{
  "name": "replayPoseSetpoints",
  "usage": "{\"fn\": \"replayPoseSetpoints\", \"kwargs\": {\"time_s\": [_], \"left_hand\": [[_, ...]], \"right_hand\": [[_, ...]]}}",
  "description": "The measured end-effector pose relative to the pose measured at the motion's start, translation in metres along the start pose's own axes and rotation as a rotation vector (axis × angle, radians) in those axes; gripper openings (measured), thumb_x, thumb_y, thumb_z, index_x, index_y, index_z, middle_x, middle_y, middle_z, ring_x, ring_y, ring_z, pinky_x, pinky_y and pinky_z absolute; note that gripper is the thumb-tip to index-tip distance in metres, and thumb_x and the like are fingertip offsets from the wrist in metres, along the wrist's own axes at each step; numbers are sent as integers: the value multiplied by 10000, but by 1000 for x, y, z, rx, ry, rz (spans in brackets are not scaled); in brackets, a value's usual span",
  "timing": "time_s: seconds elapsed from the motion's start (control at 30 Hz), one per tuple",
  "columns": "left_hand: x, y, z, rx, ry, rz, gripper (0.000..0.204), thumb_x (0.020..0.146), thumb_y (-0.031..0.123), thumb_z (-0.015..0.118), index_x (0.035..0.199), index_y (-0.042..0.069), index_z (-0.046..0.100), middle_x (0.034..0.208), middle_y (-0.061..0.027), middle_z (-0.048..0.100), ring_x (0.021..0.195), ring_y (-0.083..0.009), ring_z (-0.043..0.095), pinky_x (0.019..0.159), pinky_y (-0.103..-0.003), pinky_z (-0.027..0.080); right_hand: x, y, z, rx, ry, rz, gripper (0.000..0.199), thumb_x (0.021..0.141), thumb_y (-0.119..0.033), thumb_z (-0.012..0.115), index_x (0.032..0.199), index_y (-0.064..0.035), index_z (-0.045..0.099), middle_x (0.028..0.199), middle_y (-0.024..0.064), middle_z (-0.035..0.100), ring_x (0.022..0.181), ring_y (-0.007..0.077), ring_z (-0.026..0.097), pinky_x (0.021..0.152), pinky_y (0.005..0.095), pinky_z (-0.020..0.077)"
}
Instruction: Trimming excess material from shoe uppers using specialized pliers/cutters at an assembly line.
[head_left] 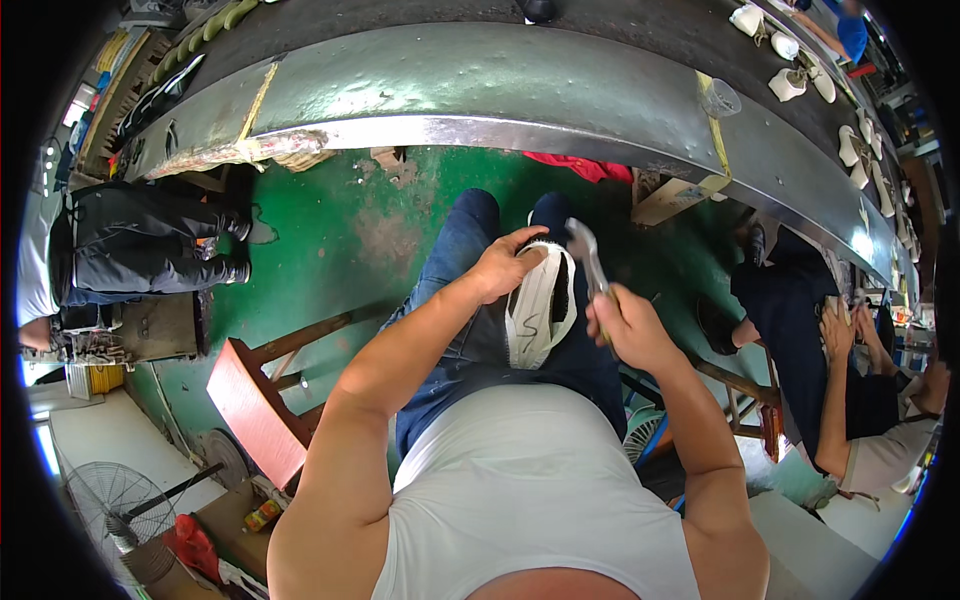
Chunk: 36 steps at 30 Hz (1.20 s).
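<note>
Head view only. Shoe [540, 305], white upper with dark lining, lies on the person's lap against blue jeans [465, 250]; its toe end is covered by the left hand [503, 268], and its lower edge is partly lost against the white shirt [520, 480]. A dark scrawled mark on the shoe's side is too small to make out.

Left grip: fingers curled over the far end of the shoe, thumb on top, clenched on it. Right hand [622, 325] sits just right of the shoe, fist closed round the handles of metal pincers [588, 255]. The handles are hidden inside the fist; only the head and neck stick out above the grip, with the head close to the shoe's upper rim. Contact between the head and the shoe cannot be told.

Beyond both grips: green floor [340, 230], then the curved metal edge of a long desk [480, 90] carrying white shoes [790, 80], distorted toward the rim. Left of the left grip stands a red-topped wooden stool [255, 410]. Right of the right grip a seated co-worker [830, 380] is cut off by the frame edge.
</note>
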<state>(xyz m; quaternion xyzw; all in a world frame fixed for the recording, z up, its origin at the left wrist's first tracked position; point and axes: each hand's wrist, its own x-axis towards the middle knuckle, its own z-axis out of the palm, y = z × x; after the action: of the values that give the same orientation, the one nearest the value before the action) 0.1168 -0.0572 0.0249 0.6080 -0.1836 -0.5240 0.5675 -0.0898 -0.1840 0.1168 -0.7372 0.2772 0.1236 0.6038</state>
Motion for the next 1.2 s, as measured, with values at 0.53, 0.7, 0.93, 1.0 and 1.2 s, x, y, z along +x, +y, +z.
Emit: {"fn": "replayPoseSetpoints", "kwargs": {"time_s": [0.53,0.7,0.93,1.0,1.2], "left_hand": [[-31,-17,6,884,68,17,426,985,373,585,1016,-42,676,842,-154,703,836,-188,665,761,-384,521],[-76,-27,-1,388,83,-150,257,948,193,563,1038,-13,689,874,-60,708,795,-98,644,627,-275,486],[-80,-19,-15,-13,-219,-301,502,810,-11,568,1309,20,611,1071,-47,693,916,-120,645,778,-255,513],[-79,-29,-19,-72,-276,-283,576,805,-11,596,1377,28,540,1163,-60,663,1032,-138,618,875,-274,493],[-98,-69,6,-33,-231,-17,930,799,31,703,1569,22,183,1454,-136,476,1350,-239,442,1152,-349,315]], "right_hand": [[33,76,62,328,166,169,361,830,-192,749,1035,36,558,774,101,654,594,151,634,541,304,533],[29,68,60,23,211,157,385,731,-139,725,999,66,540,792,154,663,579,190,664,574,333,550],[23,62,57,-61,140,182,356,753,-119,710,1005,64,536,793,164,664,619,196,681,574,339,544],[20,77,51,162,93,177,313,815,-136,693,1032,40,553,803,154,671,649,185,684,594,358,541],[-43,53,15,-507,60,-89,345,902,-171,635,1193,3,578,861,176,668,781,325,680,734,447,539]]}}
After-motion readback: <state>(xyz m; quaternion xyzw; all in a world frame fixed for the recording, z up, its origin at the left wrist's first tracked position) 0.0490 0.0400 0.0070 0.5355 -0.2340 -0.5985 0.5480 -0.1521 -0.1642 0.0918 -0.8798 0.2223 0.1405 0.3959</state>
